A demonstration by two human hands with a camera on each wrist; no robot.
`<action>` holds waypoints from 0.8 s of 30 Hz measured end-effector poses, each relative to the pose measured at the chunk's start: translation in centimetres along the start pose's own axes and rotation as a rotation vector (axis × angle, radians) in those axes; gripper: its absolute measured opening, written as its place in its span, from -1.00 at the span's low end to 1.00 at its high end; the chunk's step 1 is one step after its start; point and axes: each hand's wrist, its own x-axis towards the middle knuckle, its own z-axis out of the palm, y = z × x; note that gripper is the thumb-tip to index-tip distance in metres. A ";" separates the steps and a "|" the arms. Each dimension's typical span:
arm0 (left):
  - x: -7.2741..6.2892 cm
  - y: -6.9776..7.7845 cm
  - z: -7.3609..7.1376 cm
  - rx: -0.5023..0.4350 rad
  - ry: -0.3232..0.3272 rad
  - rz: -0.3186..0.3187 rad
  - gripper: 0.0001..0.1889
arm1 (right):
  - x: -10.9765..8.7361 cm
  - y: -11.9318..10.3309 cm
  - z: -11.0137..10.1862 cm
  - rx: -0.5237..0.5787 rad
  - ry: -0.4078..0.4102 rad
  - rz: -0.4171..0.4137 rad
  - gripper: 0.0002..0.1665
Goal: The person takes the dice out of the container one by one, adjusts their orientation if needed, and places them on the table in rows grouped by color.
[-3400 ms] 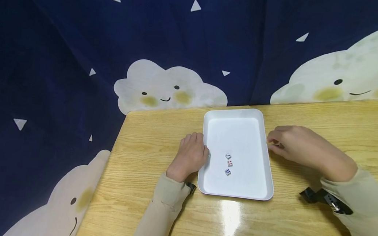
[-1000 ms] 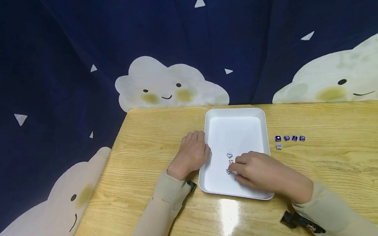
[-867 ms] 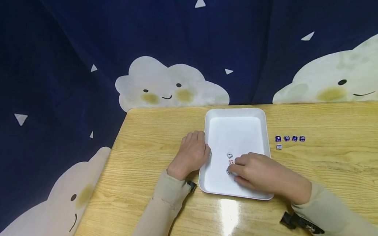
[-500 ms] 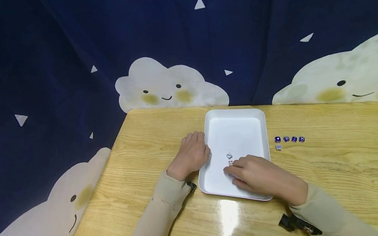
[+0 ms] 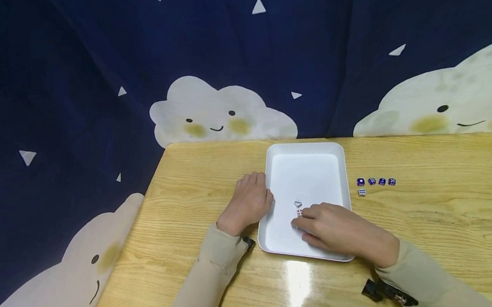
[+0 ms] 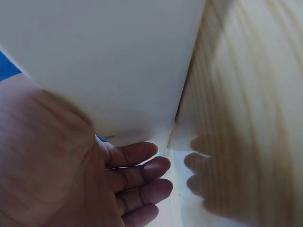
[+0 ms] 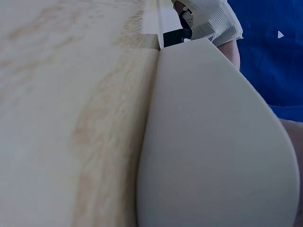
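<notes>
The left hand is gripping a white rectangular tray; two white cubic dice are lying beside the right hand, whose grip I cannot tell.

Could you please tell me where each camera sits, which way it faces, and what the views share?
Head: worn on the head, facing forward and down at the white tray, dice and table; left hand, right hand and both sleeves show.
Left wrist: worn there, facing the tray's outside and the tabletop; palm and fingers show close up.
Right wrist: worn there, looking along the tray's outside; a cuff, apparently the left one, shows beyond, and a skin strip, possibly the right hand, at the edge.
Shared: head and left wrist both show the left hand and tray.
</notes>
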 end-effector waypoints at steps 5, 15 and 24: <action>0.0 0.0 0.0 0.000 0.001 -0.002 -0.71 | 0.1 0.0 0.0 0.006 0.013 -0.005 -0.75; -0.1 0.0 0.0 -0.003 0.013 0.002 -0.74 | 0.0 0.1 0.1 0.013 0.001 0.009 -0.83; 0.0 -0.1 0.1 0.000 0.007 0.003 -0.73 | 0.0 0.1 -0.3 0.036 -0.015 0.029 -0.89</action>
